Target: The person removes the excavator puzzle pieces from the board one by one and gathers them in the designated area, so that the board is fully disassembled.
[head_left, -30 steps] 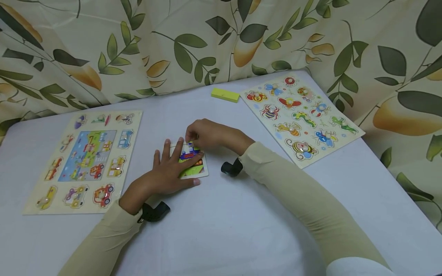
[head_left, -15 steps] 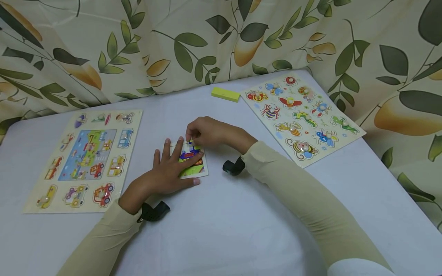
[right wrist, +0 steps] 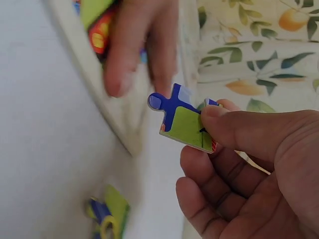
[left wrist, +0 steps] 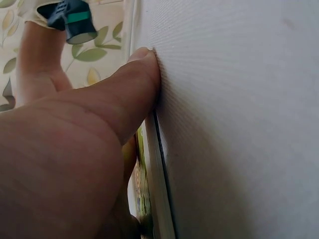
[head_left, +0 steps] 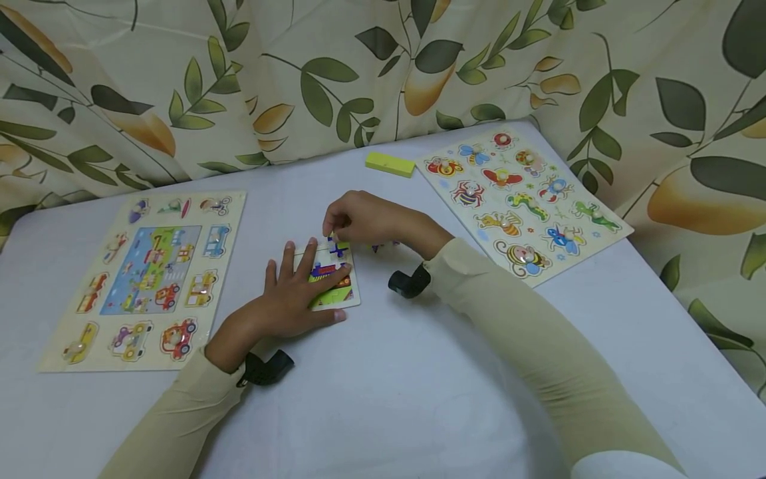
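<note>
My left hand lies with fingers spread on a small jigsaw puzzle board, and its thumb rests on the white cloth beside the board's near edge. A train-like picture shows between the fingers. Over the board's far edge, my right hand pinches a jigsaw piece between thumb and fingers. This piece is blue and green with a rounded knob, and the right wrist view shows it off the board. Part of it is hidden by the thumb. A loose jigsaw piece lies on the cloth near the right hand.
A vehicle peg puzzle lies at the left and an insect peg puzzle at the right. A yellow-green block sits at the back. A leaf-patterned curtain hangs behind the white-covered table.
My right hand has risen and drawn slightly back from the board's far edge with the jigsaw piece, uncovering more of the board and loose pieces beneath the hand. The left hand stays put.
</note>
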Available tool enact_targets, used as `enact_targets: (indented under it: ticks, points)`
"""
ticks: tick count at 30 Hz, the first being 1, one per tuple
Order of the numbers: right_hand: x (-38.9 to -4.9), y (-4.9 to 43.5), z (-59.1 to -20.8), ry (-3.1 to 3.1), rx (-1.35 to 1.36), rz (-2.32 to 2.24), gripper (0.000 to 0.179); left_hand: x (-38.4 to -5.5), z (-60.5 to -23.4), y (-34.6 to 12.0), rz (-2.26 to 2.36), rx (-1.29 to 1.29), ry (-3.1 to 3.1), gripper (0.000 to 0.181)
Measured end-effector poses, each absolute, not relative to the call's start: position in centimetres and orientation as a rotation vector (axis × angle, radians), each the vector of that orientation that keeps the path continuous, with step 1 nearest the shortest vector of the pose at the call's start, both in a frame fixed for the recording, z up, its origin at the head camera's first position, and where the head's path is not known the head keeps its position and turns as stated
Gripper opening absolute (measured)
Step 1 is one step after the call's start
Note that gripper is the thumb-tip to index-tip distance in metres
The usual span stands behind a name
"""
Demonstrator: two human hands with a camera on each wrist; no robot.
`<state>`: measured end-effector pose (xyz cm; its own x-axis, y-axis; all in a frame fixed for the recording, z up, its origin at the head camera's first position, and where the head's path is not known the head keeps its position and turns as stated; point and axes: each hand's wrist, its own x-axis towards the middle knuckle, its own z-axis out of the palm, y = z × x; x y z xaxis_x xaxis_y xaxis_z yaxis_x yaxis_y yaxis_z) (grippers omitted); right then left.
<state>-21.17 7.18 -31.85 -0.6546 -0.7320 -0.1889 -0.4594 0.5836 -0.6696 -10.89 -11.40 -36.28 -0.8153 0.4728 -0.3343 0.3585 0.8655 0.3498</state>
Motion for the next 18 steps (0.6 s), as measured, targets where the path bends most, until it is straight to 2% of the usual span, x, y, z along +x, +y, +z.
enact_targets:
  ticks: [18]
  points:
    - [-21.3,9.0,-31.0,2.381,-0.900,-0.753,0.011,-10.8,-36.4,-11.4,0.391,0.620,2.633,0.076]
